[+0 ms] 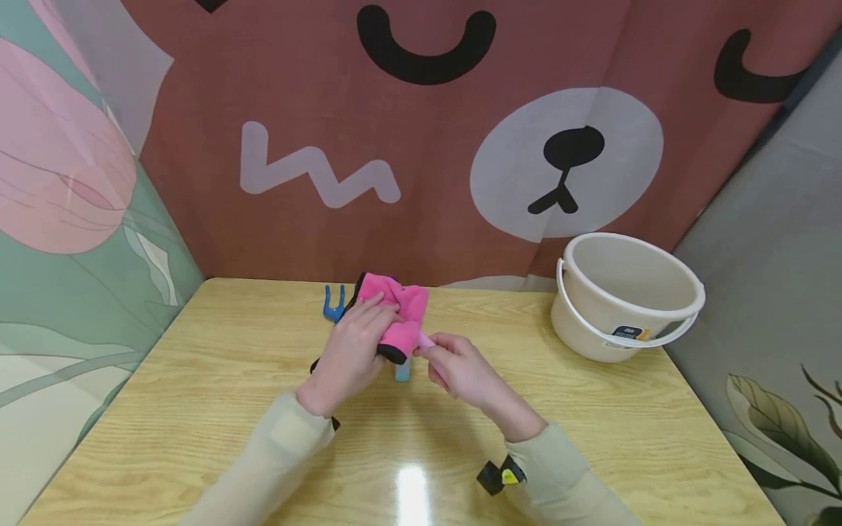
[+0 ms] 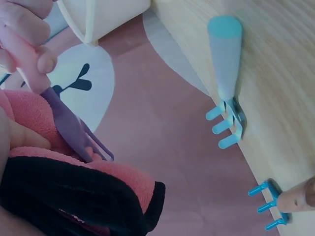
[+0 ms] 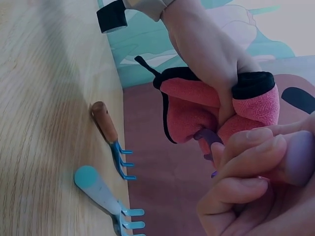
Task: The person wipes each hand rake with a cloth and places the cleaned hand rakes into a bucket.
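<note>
A pink cloth (image 1: 411, 307) with black edging is bunched in my left hand (image 1: 351, 343), above the table. My left fingers press into its folds around the purple head of a small garden rake (image 2: 74, 130). The cloth hides part of this head, while some purple prongs show past it in the left wrist view. My right hand (image 1: 463, 369) grips the rake's pale pink-lilac handle (image 2: 27, 61), fingers curled around it. Beyond the hands lie a teal rake (image 2: 226, 59) with a pale grey handle and a blue rake (image 3: 106, 123) with a brown wooden handle.
A white bucket (image 1: 579, 343) with its handle hanging over the front stands at the table's right rear. Behind the wooden table (image 1: 263, 409) hangs a brown bear-print curtain (image 1: 316, 241). Printed cloths also cover the left and right sides.
</note>
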A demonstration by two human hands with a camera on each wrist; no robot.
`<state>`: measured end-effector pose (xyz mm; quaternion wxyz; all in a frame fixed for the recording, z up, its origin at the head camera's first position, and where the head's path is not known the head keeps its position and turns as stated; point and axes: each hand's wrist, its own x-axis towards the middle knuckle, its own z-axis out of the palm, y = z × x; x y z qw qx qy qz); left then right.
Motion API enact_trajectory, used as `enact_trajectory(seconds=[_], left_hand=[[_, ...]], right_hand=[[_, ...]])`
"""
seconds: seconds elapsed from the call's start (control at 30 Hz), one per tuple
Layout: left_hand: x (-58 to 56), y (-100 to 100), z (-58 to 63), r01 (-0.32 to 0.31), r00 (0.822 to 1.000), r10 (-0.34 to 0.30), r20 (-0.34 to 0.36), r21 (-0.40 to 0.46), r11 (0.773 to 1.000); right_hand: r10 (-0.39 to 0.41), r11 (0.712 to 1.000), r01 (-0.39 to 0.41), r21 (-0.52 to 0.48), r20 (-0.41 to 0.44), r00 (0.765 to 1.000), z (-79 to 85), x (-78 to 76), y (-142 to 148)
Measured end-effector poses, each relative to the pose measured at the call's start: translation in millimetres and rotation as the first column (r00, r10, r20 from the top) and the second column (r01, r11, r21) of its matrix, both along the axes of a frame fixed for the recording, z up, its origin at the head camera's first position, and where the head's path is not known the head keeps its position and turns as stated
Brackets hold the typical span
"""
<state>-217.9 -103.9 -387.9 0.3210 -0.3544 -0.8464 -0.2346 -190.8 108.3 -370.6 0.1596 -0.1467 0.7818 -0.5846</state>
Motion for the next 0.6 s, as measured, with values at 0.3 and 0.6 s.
enact_trajectory(seconds=[0.3,0.6], left_hand=[[10.0,6.3,3.0,0.041,0.999,-0.041,-0.002,0.024,0.999],[12.3,12.3,3.7,0.101,0.995,-0.101,-0.002,0.052,0.994]], right_hand=[[0.01,1.0,-0.01,-0.008,-0.048,0.999,1.5,-1.3,0.7],[0.012,0.999,-0.008,0.034,-0.129,0.992,1.0,-3.5,1.2]])
